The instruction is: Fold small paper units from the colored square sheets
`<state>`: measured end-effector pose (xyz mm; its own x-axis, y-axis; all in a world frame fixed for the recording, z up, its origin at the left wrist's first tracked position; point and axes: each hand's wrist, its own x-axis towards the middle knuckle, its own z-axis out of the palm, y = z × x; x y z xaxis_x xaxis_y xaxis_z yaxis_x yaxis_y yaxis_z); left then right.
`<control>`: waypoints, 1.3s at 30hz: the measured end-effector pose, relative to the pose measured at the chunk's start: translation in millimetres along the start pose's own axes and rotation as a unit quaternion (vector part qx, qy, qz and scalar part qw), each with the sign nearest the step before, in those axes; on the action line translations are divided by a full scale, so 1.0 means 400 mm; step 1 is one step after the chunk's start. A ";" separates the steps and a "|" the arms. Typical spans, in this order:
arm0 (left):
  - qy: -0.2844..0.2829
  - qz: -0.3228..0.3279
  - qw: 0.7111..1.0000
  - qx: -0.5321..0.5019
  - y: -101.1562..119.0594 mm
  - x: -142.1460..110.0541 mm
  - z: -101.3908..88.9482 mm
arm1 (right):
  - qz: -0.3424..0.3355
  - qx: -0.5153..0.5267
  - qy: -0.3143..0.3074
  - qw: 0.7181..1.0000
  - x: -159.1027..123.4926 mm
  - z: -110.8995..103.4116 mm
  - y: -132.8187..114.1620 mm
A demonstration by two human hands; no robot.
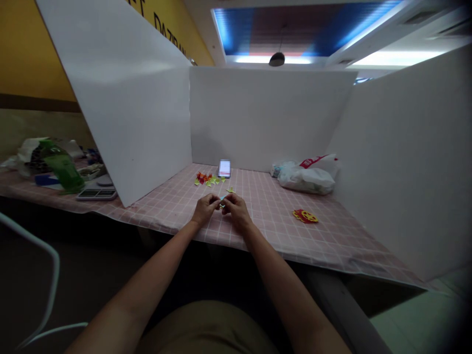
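Both my hands meet over the pink checked tablecloth (265,206), near its front edge. My left hand (205,208) and my right hand (236,209) are closed in a pinch on a small light blue piece of paper (222,198) between the fingertips. Just beyond them lies a small yellow-green folded piece (230,190). Further back sits a little heap of red, orange and green folded paper pieces (208,179), next to a phone (224,168) with its screen lit.
White foam boards (258,118) wall the table on the left, back and right. A white plastic bag (308,176) lies at the back right, a red-and-yellow paper shape (305,216) in front of it. Outside the left board stand a scale (96,192) and a green bag (64,169).
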<state>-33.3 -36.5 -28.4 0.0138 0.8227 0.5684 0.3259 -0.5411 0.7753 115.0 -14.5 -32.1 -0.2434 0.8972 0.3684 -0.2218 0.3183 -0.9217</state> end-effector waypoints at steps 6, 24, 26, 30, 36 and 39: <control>0.003 -0.005 1.000 0.004 0.002 0.000 0.000 | -0.012 -0.006 0.018 1.000 0.002 0.000 -0.003; 0.008 -0.043 0.993 -0.111 -0.011 0.008 0.003 | -0.005 -0.003 0.058 0.998 0.009 -0.005 -0.001; -0.010 -0.042 0.993 -0.114 -0.008 0.006 0.005 | -0.005 -0.005 0.052 0.999 0.006 -0.005 -0.004; -0.018 -0.038 0.994 -0.097 -0.003 0.004 0.004 | -0.006 -0.004 0.040 0.999 -0.001 -0.004 -0.008; -0.010 -0.036 0.997 -0.067 -0.002 0.005 -0.001 | -0.009 -0.003 0.033 0.999 0.002 -0.003 -0.001; -0.001 -0.030 0.998 -0.054 -0.002 0.005 -0.003 | -0.009 -0.001 0.040 0.999 0.011 -0.004 0.009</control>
<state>-34.5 -34.8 -27.4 -0.0015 0.8543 0.5198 0.2231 -0.5064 0.8330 114.8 -8.9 -34.1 -0.1630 0.9130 0.3739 -0.2235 0.3349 -0.9154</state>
